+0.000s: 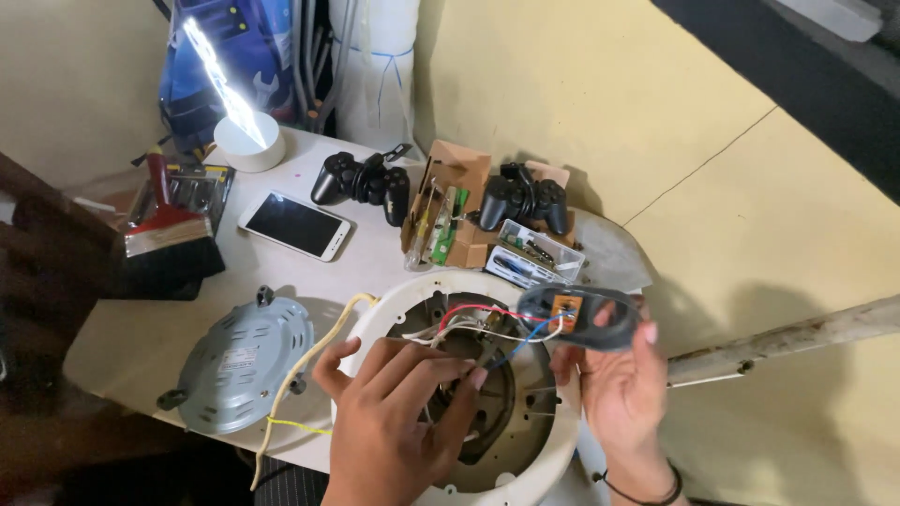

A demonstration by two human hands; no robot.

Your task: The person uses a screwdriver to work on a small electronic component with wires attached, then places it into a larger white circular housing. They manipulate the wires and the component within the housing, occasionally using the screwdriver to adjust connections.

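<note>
— White plastic, that round shell (pixel 562 440) lying open-side up at the table's near edge. See the left hand (pixel 398 422)? It reaches down into the shell, fingers (pixel 448 370) bent and bunched, tips touching the wires (pixel 487 323) near the middle.

— Is it gripping them?

— Pinching at something there, but I cannot tell what; the fingers cover it. The right hand (pixel 614 394) is clearer: its fingers are closed round a dark oval housing (pixel 591 319), held just above the shell's far right rim. A small orange board (pixel 565 305) sits inside the housing, and red, blue and white wires run from it down into the shell.

— And the black band?

— On the right wrist, a thin bracelet (pixel 647 492). Left of the shell lies a grey metal plate (pixel 244 361), flat on the table (pixel 122 347), with a yellowish cord (pixel 300 375) crossing its edge and hanging off the front.

— Further back?

— A white phone (pixel 294 226), screen up. Left of it a broad brush (pixel 169 230) with a red handle, resting on a flat pack. Behind the shell, a clear box (pixel 536 255) of small parts, touching a torn cardboard box (pixel 455 211) that holds a green board. Two black gamepads: one (pixel 361 183) left of the cardboard, one (pixel 525 201) right of it.

— That glare?

— A round white lamp (pixel 248 141) at the far corner, its upright panel lit bright, against the wall (pixel 581 103).
</note>
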